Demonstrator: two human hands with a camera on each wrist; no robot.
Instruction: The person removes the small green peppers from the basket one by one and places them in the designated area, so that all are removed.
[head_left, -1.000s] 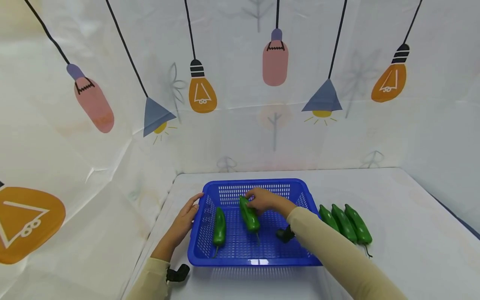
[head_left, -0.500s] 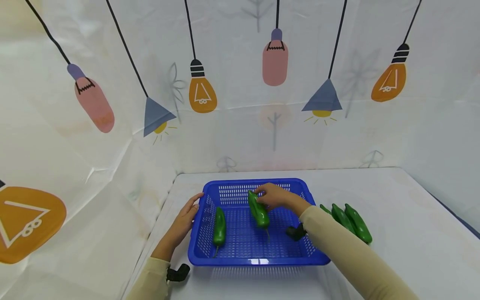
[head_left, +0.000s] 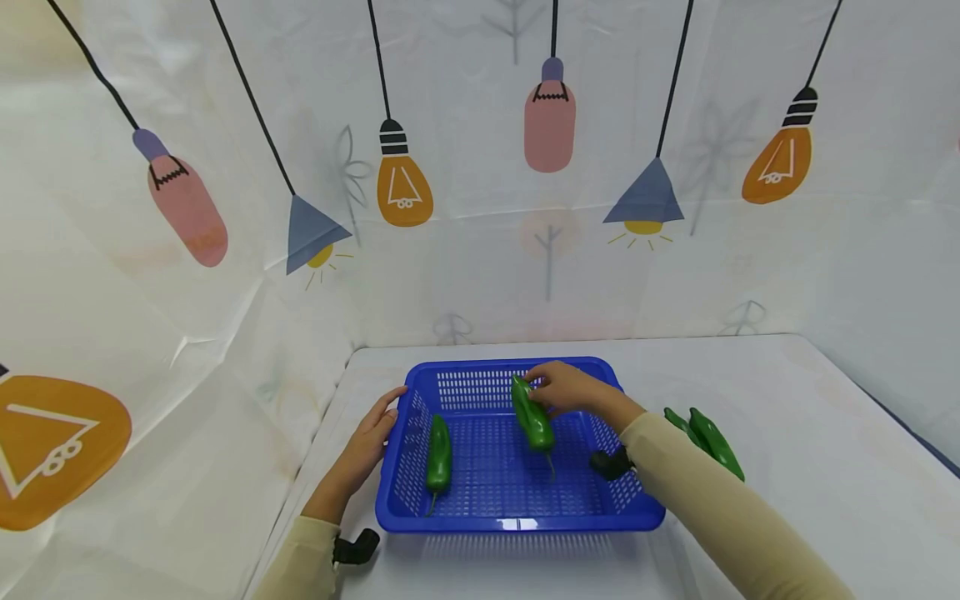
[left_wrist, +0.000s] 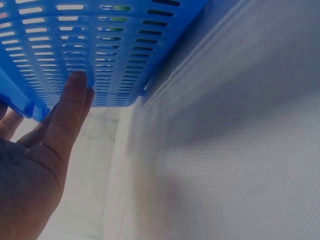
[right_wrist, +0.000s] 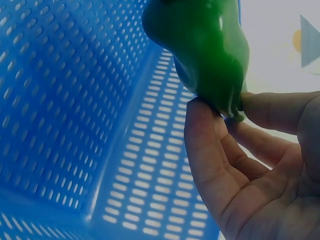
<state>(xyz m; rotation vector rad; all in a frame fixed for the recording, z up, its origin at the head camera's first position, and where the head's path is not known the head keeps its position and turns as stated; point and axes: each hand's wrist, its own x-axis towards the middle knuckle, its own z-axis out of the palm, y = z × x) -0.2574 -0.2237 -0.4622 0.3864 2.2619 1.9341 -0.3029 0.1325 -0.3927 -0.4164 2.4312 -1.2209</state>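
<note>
My right hand [head_left: 566, 389] pinches a long green chili pepper [head_left: 534, 421] near its tapered tip, over the right half of a blue plastic basket [head_left: 517, 524]. In the right wrist view, thumb and fingers meet on the narrow end of that pepper [right_wrist: 207, 50]. A second green pepper [head_left: 438, 454] lies on the basket floor at the left, stem toward me. Against the basket's left side rests my left hand [head_left: 371, 429], fingertips at the rim. The left wrist view has a straight digit of this hand [left_wrist: 35, 175] touching the slotted outer wall [left_wrist: 112, 55].
On the white table [head_left: 817, 467], right of the basket, more green peppers [head_left: 716, 446] lie side by side, partly hidden by my right sleeve [head_left: 720, 500]. A white sheet printed with lamps [head_left: 480, 275] hangs behind and at the left.
My right hand has moved right with the pepper, from the basket's middle toward its right half. The sleeve now covers more of the table peppers. My left hand stays put.
</note>
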